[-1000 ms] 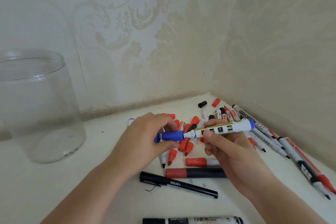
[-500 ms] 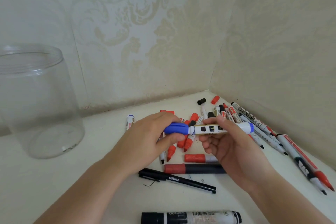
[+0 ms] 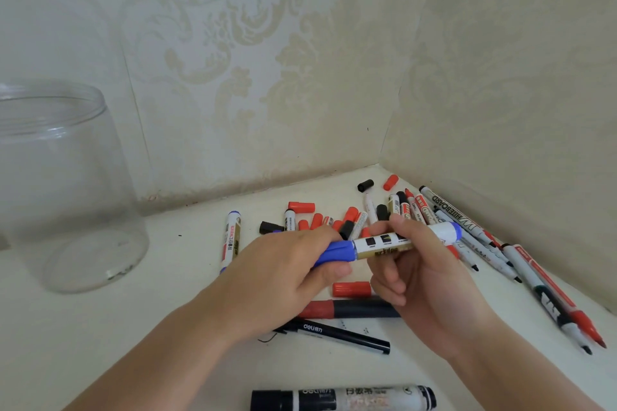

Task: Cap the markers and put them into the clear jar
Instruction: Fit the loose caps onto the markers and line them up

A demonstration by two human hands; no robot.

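Blue cap is seated on the blue marker, pinched in the left hand: thumb under it, fingers curled over the top. Right hand grips the white barrel, index finger on top, thumb behind, other fingers curled loosely below. Both hands are closed on the same marker, held above the pile.

Marker long axis runs roughly left-right, slightly tilted: capped end points toward the left fingers and sits lower, blue tail end sticks out past the right fingertips, higher and toward the wall corner.

Clear jar stands upright, mouth open, well apart to the left of the left fingers, on the white table.

Just behind the fingers: a heap of loose red caps, black caps and uncapped markers. Beyond the left fingers, a blue-tipped marker lies with its long axis pointing away from the person. Right of the right hand, thin whiteboard markers fan along the wall, tips toward the person. Below the hands: a red-and-black marker, a thin black pen, and a fat black marker at the near edge, all lying roughly left-right.
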